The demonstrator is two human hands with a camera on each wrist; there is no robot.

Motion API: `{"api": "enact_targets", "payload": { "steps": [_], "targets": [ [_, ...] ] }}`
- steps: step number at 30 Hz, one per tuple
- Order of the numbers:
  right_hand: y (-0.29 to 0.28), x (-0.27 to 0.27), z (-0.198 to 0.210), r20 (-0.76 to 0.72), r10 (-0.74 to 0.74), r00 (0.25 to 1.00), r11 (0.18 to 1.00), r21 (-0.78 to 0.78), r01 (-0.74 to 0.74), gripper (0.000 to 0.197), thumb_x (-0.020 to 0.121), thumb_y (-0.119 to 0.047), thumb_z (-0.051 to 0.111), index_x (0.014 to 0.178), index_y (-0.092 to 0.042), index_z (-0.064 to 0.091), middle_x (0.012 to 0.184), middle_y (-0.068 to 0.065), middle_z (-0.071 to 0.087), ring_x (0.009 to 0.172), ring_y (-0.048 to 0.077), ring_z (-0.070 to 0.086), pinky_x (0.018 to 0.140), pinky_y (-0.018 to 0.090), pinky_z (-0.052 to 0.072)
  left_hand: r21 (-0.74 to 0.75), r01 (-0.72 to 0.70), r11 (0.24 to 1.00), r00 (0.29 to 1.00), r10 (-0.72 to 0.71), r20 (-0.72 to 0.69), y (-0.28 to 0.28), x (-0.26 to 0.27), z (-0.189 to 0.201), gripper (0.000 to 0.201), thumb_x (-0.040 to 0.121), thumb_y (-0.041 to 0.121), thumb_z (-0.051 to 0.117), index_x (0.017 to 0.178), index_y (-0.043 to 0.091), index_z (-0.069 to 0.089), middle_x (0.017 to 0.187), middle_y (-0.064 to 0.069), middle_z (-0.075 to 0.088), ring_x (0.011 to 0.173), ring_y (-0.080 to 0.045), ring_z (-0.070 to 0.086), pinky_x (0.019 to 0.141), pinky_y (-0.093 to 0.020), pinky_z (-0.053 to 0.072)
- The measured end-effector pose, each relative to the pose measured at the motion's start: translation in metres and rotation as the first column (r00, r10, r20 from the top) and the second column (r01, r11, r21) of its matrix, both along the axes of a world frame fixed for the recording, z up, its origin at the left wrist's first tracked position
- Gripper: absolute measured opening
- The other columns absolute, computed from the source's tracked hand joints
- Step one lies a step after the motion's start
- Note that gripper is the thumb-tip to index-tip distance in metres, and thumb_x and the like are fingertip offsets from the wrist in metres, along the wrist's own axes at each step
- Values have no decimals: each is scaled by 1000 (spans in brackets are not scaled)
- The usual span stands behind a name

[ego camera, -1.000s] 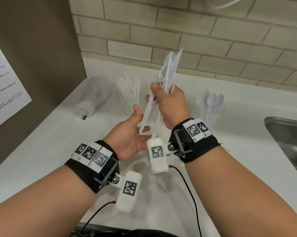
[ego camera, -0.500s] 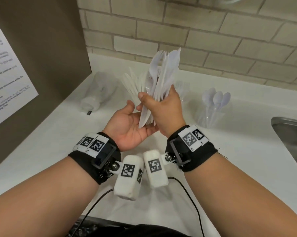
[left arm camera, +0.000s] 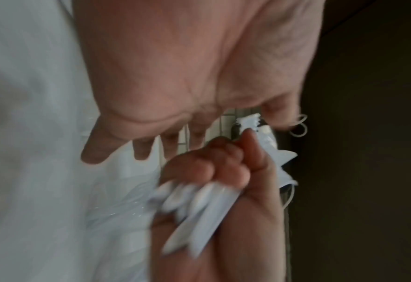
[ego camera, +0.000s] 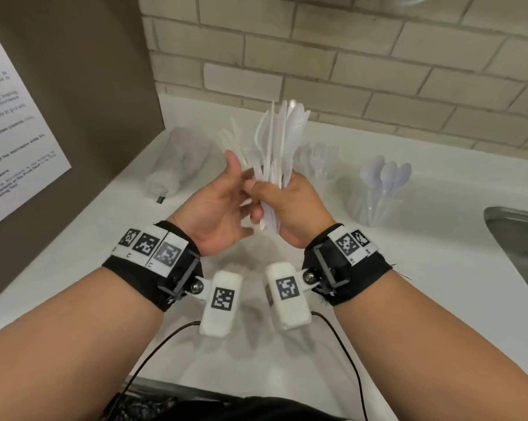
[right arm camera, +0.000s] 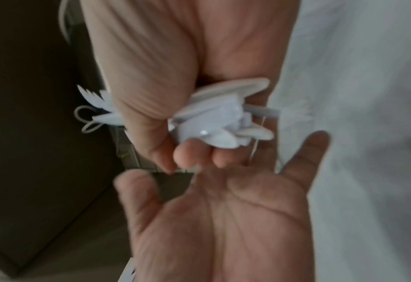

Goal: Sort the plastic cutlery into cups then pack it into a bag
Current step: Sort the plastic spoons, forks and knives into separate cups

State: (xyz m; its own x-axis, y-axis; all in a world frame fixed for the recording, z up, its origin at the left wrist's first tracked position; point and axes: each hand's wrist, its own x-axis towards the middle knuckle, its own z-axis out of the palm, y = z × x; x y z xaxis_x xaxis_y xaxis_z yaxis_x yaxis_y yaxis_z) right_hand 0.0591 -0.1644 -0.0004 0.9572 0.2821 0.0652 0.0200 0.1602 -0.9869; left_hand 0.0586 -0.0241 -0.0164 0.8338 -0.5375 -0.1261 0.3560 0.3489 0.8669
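My right hand (ego camera: pixel 290 205) grips a bundle of white plastic cutlery (ego camera: pixel 276 150) upright above the counter, handles poking out below the fist. The left hand (ego camera: pixel 223 205) is held open beside it, palm toward the bundle, fingertips close to the handle ends. In the right wrist view the bundle (right arm camera: pixel 214 122) sits in the curled right fingers, with the open left palm (right arm camera: pixel 236 209) just past it. The left wrist view shows the handles (left arm camera: pixel 199 209), blurred. Behind stand clear cups: one with knives (ego camera: pixel 235 144), one with forks (ego camera: pixel 323 159), one with spoons (ego camera: pixel 381 189).
A crumpled clear plastic bag (ego camera: pixel 177 165) lies on the white counter (ego camera: pixel 438 268) at the back left. A steel sink (ego camera: pixel 517 238) opens at the right edge. A brown panel with a printed sheet (ego camera: pixel 13 132) walls the left side; a brick wall stands behind.
The right hand has brought the bundle lower and closer to me, standing more upright. The left hand has risen from under the handles to beside the bundle.
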Motion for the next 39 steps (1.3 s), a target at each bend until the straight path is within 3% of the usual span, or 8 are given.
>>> {"api": "enact_targets", "payload": {
  "steps": [5, 9, 13, 16, 22, 31, 36, 39],
  "targets": [
    [8, -12, -3, -114, 233, 966, 967, -82, -243, 35, 71, 20, 50, 87, -11, 58, 55, -1, 58, 38, 12, 48, 40, 21, 41, 231, -85, 969, 988, 52, 144, -10, -8, 17, 52, 69, 33, 74, 115, 12, 65, 99, -13, 64, 63, -29, 51, 42, -27, 48],
    [7, -11, -4, -174, 236, 956, 959, -117, -258, 38, 70, 21, 57, 102, 1, 56, 54, 3, 62, 41, 16, 56, 47, 29, 50, 270, -160, 950, 974, 107, 200, -15, -9, 9, 27, 77, 27, 74, 102, 17, 73, 107, -7, 72, 99, -53, 59, 86, -65, 46],
    [-6, -11, 3, -153, 244, 958, 840, -459, -288, 17, 78, -11, 76, 91, -4, 68, 79, 4, 69, 73, 15, 68, 65, 26, 56, 149, -227, 962, 974, 224, 39, -12, -6, 6, 26, 90, 26, 58, 98, 6, 71, 111, -6, 73, 110, -29, 65, 90, -46, 54],
    [-19, 1, 11, 48, 4, 999, 707, -706, 31, 43, 64, -49, 82, 86, -14, 71, 89, -3, 73, 82, 11, 68, 76, 30, 57, 35, -383, 923, 923, 383, -20, -4, 0, 7, 25, 95, 23, 55, 85, 2, 67, 88, -12, 71, 93, -29, 69, 88, -44, 56],
    [-13, 7, 28, 433, -182, 883, 782, -481, 397, 27, 72, -36, 81, 88, -26, 62, 78, -10, 49, 61, 0, 44, 64, 15, 40, 261, -294, 919, 955, 269, 128, -9, -1, -4, 10, 92, 17, 61, 84, 16, 57, 62, 0, 46, 54, -15, 45, 57, -31, 47],
    [-2, 12, 21, 357, -215, 909, 775, -504, 381, 14, 89, -17, 61, 76, -20, 56, 80, -3, 52, 60, 3, 46, 63, 20, 39, 208, -181, 961, 981, 161, 110, -12, -7, -12, 21, 85, 29, 59, 88, 9, 58, 71, -4, 53, 61, -17, 57, 60, -29, 56],
    [-4, 9, 47, 273, -521, 809, 851, 91, 517, 18, 99, -11, 36, 86, -21, 42, 70, 5, 65, 58, 21, 63, 63, 37, 54, 191, -166, 967, 986, 156, 64, -9, -5, -19, 23, 80, 35, 61, 83, 13, 56, 64, -3, 54, 51, -18, 56, 55, -31, 52],
    [-9, 10, 56, 328, -503, 800, 859, 85, 505, 11, 100, -18, 39, 90, -23, 41, 62, 1, 55, 44, 17, 51, 47, 30, 46, 205, -135, 969, 989, 120, 83, -7, -3, -21, 20, 82, 35, 61, 81, 16, 52, 61, -1, 46, 46, -16, 45, 51, -27, 44]
  ]
}}
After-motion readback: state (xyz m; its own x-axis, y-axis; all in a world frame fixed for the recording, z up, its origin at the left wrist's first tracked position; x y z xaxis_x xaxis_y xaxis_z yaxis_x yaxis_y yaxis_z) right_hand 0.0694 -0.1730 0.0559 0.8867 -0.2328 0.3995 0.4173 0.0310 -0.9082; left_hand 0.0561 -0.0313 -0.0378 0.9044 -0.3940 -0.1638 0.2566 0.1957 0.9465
